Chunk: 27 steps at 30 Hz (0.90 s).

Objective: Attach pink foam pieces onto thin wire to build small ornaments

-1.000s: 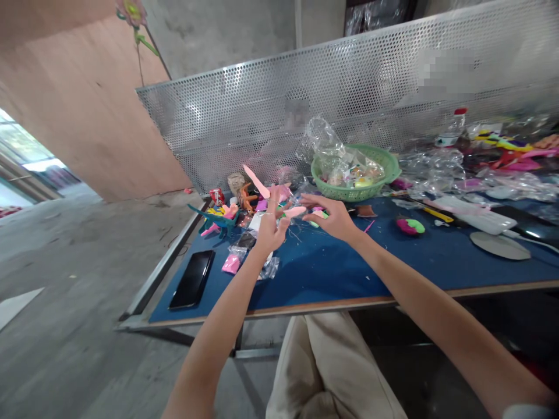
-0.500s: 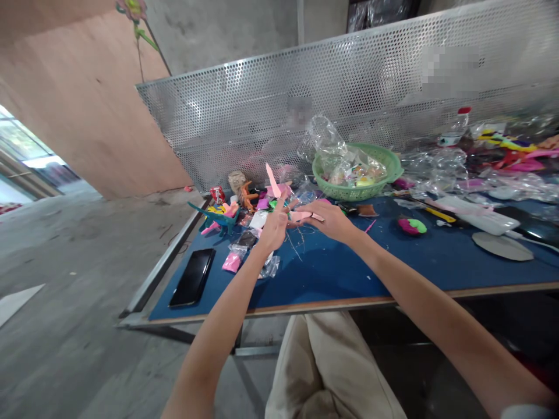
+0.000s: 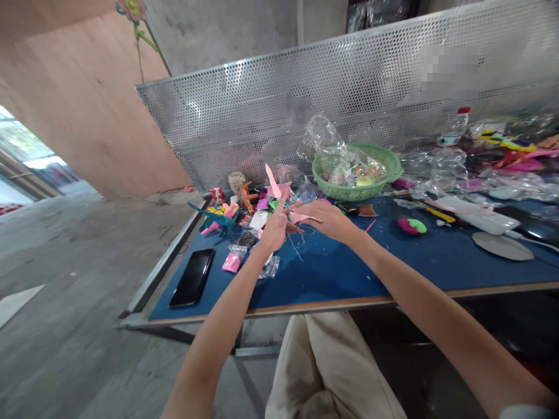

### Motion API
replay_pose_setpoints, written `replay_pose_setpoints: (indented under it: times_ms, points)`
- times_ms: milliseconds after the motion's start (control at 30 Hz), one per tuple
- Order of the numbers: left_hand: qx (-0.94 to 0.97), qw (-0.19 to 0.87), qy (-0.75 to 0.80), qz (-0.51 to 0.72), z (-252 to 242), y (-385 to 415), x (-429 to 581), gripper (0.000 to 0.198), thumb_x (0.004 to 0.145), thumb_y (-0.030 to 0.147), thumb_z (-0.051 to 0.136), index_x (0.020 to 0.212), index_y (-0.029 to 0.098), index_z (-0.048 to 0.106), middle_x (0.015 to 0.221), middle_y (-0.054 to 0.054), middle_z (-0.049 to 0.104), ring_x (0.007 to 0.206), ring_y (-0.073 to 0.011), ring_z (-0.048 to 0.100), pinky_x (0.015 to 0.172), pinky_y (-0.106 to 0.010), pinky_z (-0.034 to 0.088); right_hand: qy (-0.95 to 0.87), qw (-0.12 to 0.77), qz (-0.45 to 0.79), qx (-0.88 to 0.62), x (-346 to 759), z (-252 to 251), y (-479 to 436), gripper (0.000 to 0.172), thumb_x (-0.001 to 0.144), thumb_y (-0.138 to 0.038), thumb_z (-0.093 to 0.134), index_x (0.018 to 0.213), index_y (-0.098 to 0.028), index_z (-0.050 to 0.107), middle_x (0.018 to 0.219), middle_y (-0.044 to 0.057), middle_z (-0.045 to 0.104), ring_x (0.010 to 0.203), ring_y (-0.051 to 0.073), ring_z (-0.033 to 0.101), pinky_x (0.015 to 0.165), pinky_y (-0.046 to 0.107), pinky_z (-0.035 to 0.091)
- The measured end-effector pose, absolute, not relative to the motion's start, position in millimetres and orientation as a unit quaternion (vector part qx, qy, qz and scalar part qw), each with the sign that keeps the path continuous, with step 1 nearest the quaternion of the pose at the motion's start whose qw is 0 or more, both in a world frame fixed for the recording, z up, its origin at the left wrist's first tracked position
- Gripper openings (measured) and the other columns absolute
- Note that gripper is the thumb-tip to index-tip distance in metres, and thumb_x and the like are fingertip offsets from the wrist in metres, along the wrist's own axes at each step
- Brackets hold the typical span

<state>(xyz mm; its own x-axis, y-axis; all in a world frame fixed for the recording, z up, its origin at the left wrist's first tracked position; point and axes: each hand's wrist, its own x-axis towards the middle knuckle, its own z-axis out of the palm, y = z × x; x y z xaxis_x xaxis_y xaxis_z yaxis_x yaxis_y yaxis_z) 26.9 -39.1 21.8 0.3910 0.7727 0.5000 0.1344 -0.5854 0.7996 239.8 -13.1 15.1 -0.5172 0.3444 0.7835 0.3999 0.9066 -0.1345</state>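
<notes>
My left hand is raised over the blue table, fingers pinched around a small pink toy with pointed petal-like blades; one blade sticks up above the fingers. My right hand meets it from the right, fingers closed on another pink blade of the same toy. Thin threads hang below the two hands.
A black phone lies near the table's left edge. Small toys and packets crowd the back left. A green basket with plastic bags stands behind the hands. Plastic wrap, a bottle and a grey disc lie to the right. A perforated metal panel backs the table.
The hands came together: one second ago the right hand was open beside the toy, now it pinches a pink blade. The upright blade tilted more vertical.
</notes>
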Motion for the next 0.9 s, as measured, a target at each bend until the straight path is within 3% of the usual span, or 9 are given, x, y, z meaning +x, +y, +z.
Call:
replay_pose_setpoints:
  times_ms: [133, 367, 500, 667, 833, 900]
  points:
    - [0.761, 0.342, 0.294, 0.467, 22, -40, 27, 0.107, 0.084, 0.095, 0.024, 0.164, 0.024, 0.036, 0.142, -0.022, 0.067, 0.079, -0.0252, 0.079, 0.055, -0.031, 0.06, -0.862, 0.468, -0.05, -0.186, 239, 14, -11, 0.031, 0.103, -0.024, 0.062, 0.131, -0.03, 0.073, 0.122, 0.004, 0.079, 0.112, 0.02, 0.076, 0.098, 0.036, 0.063]
    - [0.755, 0.351, 0.295, 0.469, 22, -40, 28, 0.108, 0.083, 0.096, 0.023, 0.165, 0.025, 0.034, 0.138, -0.021, 0.069, 0.08, -0.0259, 0.079, 0.056, -0.031, 0.061, -0.871, 0.477, -0.012, -0.12, 239, 22, -21, 0.034, 0.105, -0.019, 0.057, 0.134, -0.031, 0.071, 0.135, 0.004, 0.074, 0.121, 0.018, 0.072, 0.107, 0.037, 0.061]
    - [0.756, 0.345, 0.284, 0.478, 19, -38, 27, 0.106, 0.086, 0.093, 0.023, 0.164, 0.023, 0.036, 0.132, -0.021, 0.072, 0.082, -0.0254, 0.08, 0.057, -0.03, 0.061, -0.863, 0.482, -0.032, -0.149, 238, 25, -23, 0.033, 0.102, -0.027, 0.064, 0.134, -0.029, 0.071, 0.135, 0.004, 0.074, 0.124, 0.02, 0.071, 0.109, 0.039, 0.06]
    - [0.787, 0.305, 0.256, 0.471, 12, -32, 25, 0.104, 0.089, 0.091, 0.022, 0.169, 0.025, 0.021, 0.14, -0.023, 0.067, 0.089, -0.0278, 0.08, 0.059, -0.031, 0.061, -0.855, 0.489, -0.016, -0.172, 237, 27, -25, 0.023, 0.103, -0.029, 0.064, 0.121, -0.029, 0.077, 0.123, 0.002, 0.079, 0.114, 0.019, 0.076, 0.103, 0.035, 0.062]
    - [0.787, 0.288, 0.27, 0.474, 12, -32, 25, 0.107, 0.087, 0.092, 0.017, 0.171, 0.027, 0.008, 0.144, -0.023, 0.064, 0.084, -0.0272, 0.08, 0.057, -0.033, 0.061, -0.851, 0.485, 0.014, -0.2, 238, 26, -25, 0.039, 0.099, -0.037, 0.069, 0.138, -0.032, 0.068, 0.131, 0.003, 0.076, 0.123, 0.023, 0.072, 0.107, 0.039, 0.06]
    - [0.784, 0.297, 0.266, 0.475, 13, -33, 26, 0.108, 0.086, 0.093, 0.019, 0.171, 0.028, 0.006, 0.146, -0.024, 0.062, 0.084, -0.0287, 0.08, 0.056, -0.034, 0.062, -0.855, 0.469, 0.025, -0.219, 239, 25, -24, 0.037, 0.1, -0.038, 0.067, 0.137, -0.032, 0.069, 0.128, 0.003, 0.077, 0.121, 0.024, 0.073, 0.104, 0.039, 0.061]
